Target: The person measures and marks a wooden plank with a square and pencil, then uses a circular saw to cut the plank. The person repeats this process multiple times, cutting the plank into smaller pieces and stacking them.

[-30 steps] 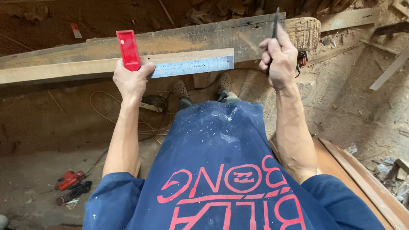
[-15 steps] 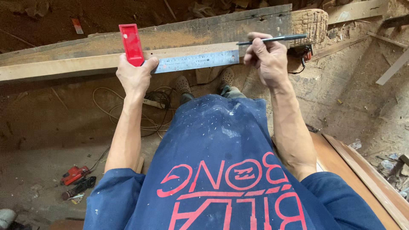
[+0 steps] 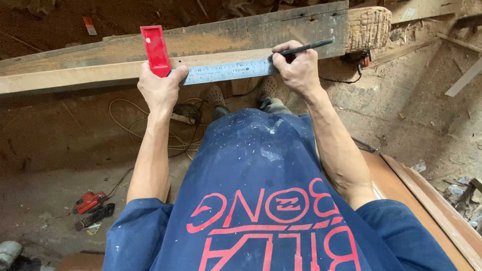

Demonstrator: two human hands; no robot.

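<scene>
A long pale wooden plank (image 3: 75, 76) lies across the view in front of a thicker weathered beam (image 3: 261, 30). On the plank rests a try square with a red handle (image 3: 155, 49) and a steel blade (image 3: 226, 71). My left hand (image 3: 160, 89) grips the square where handle meets blade, pressing it to the plank. My right hand (image 3: 298, 68) holds a dark pencil (image 3: 306, 46), its tip near the right end of the blade.
Below on the dirt floor lie a red power tool (image 3: 89, 201), a coiled cable (image 3: 150, 128) and wood scraps (image 3: 464, 80) at the right. Brown boards (image 3: 427, 200) lean at the lower right. My feet (image 3: 241, 95) stand under the plank.
My right hand swung the pencil from upright to lying flat and came down left onto the blade's end. The left hand and square stayed in place.
</scene>
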